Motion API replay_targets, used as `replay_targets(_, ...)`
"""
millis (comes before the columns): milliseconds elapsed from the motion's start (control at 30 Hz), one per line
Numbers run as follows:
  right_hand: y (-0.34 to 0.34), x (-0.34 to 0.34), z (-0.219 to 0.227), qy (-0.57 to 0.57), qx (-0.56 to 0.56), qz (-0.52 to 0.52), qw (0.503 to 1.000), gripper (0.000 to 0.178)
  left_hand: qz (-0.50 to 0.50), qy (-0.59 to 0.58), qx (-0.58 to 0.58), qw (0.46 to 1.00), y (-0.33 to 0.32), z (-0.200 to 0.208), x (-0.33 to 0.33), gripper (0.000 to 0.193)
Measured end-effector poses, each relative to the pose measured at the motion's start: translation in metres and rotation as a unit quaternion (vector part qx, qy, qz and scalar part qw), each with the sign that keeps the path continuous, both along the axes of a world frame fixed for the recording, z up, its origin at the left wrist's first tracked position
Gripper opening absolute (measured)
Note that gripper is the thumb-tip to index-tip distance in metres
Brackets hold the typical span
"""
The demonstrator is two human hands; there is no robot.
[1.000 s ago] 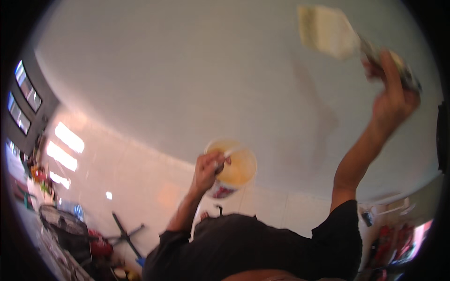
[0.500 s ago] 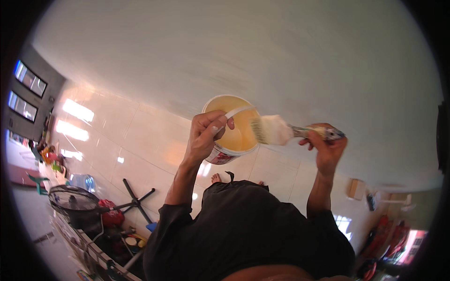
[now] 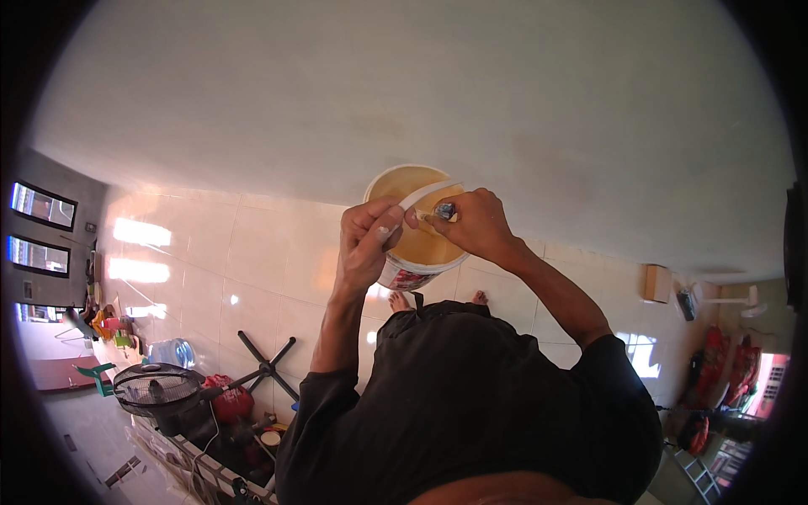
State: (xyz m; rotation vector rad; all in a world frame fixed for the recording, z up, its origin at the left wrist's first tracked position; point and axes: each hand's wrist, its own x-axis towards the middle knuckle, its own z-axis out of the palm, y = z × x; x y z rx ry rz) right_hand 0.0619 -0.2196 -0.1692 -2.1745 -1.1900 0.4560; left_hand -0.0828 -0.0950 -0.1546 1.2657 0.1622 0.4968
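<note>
My left hand (image 3: 368, 240) is closed round the white strap handle (image 3: 418, 195) of a round white bucket (image 3: 410, 277), holding it up in front of my body near the wall. Cream-yellow liquid, like paint, covers the inside of the bucket. My right hand (image 3: 481, 225) is over the bucket's right rim, its fingers wrapped round the handle of a paintbrush (image 3: 445, 210). The brush points down into the bucket, so its bristles are hidden by the hand and the handle.
A pale grey wall (image 3: 404, 84) rises directly ahead. On the tiled floor to the left lie a pedestal fan (image 3: 158, 387) with a cross-shaped base (image 3: 268, 368), a clear water jug (image 3: 172, 353) and a red bag (image 3: 230, 402). A cardboard box (image 3: 656, 284) stands at the right.
My right hand has swung left with the paintbrush, from beside the bucket to over its opening, and the bristles have gone out of sight. My left hand keeps its hold on the strap handle.
</note>
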Motion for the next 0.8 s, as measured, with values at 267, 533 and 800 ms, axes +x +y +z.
replay_targets(267, -0.012, 0.002, -0.021, -0.051, -0.091, 0.012, 0.994, 0.025, -0.033, 0.015, 0.001, 0.999, -0.018, -0.005, 0.003, 0.027)
replay_targets(533, -0.023, 0.003, -0.03, -0.06, -0.053, 0.0, 0.997, 0.02, -0.039, 0.041, -0.004, 0.998, -0.022, -0.006, 0.006, 0.026)
replay_targets(800, -0.037, -0.007, -0.009, -0.08, -0.013, -0.021, 0.997, 0.014, -0.015, 0.009, -0.051, 0.999, -0.019, -0.007, 0.003, 0.023)
